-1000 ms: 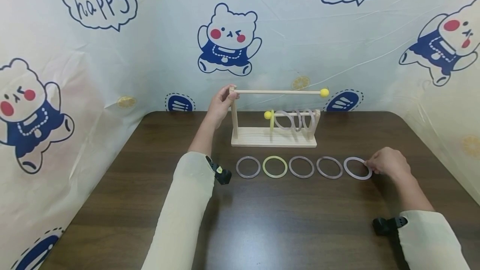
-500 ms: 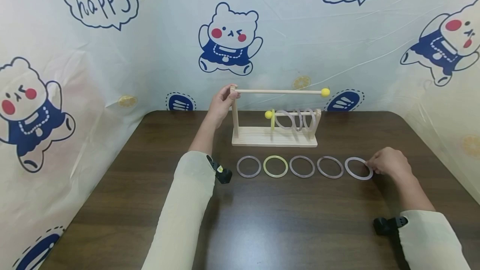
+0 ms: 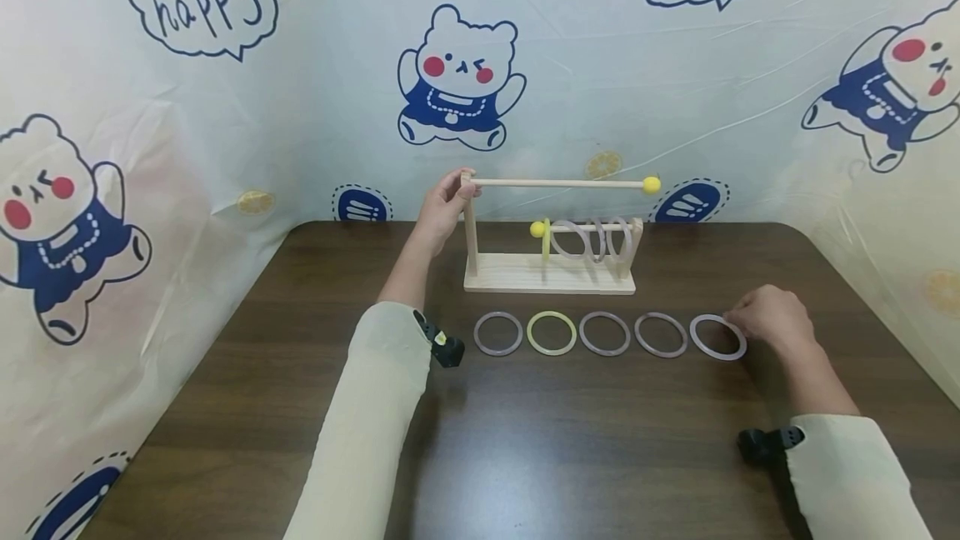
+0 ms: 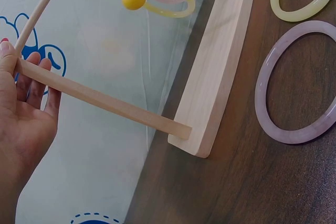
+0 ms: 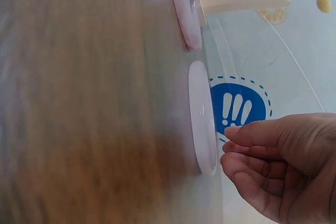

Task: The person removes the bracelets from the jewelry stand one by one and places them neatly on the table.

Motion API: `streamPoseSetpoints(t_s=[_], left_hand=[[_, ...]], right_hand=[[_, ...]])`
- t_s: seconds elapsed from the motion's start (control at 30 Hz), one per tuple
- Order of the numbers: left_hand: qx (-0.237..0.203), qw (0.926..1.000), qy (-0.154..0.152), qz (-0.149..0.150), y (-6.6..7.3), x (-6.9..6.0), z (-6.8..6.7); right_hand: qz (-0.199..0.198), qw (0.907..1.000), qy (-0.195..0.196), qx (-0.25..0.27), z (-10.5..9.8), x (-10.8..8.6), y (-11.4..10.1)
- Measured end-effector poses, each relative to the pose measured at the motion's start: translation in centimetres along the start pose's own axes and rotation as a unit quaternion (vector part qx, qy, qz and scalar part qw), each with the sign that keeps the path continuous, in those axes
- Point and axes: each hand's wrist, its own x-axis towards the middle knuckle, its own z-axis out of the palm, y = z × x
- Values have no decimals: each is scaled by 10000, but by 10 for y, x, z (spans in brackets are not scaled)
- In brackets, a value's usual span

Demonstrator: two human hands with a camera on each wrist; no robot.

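On one dark brown table, four glossy pale purple rings and one glossy yellow-green ring are counted. On one pale wooden rack, two wooden rods, two yellow balls, three threaded purple rings and one threaded yellow ring are seen.

Near the back of the desk, a rack with four rings on its lower rod; before it, a left-to-right row of five rings; left grip at the rack's left post, right grip just beside the row's right end.
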Motion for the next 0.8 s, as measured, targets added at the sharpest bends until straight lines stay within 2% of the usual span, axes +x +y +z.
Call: streamPoseSetpoints(t_s=[0.3, 0.8], left_hand=[[-34, 10000, -4, -62, -1, 1, -1], [19, 10000, 9, -56, -1, 0, 0]], right_hand=[[-505, 9974, 504, -19, 1, 7, -18], [-794, 9895, 1179, 274, 9, 6, -46]])
